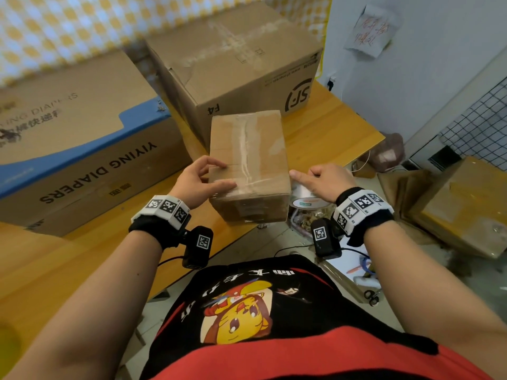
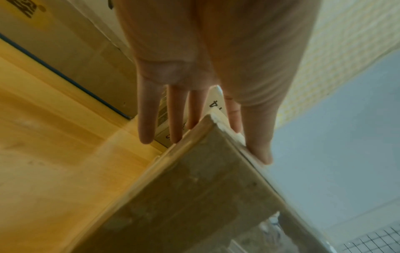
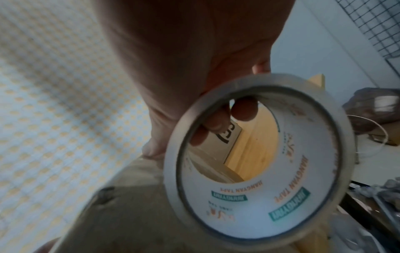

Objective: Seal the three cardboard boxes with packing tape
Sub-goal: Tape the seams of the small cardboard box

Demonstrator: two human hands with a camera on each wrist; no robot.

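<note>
A small cardboard box (image 1: 248,165) sits at the wooden table's near edge, with clear tape (image 1: 245,149) along its top seam. My left hand (image 1: 208,176) straddles its near left corner: thumb and index finger lie on the top, and the other fingers (image 2: 147,119) run straight down the side of the small box (image 2: 194,196). My right hand (image 1: 315,179) is just right of the box and grips a packing tape roll (image 1: 306,197), index finger pointing at the box's right edge. In the right wrist view, fingers (image 3: 244,109) curl through the tape roll (image 3: 249,214).
A large diaper box (image 1: 82,138) lies at the left and a taped SF box (image 1: 236,64) stands behind the small one on the table (image 1: 329,127). On the floor to the right are more cardboard boxes (image 1: 461,204), a wire grid (image 1: 480,122) and scissors (image 1: 371,297).
</note>
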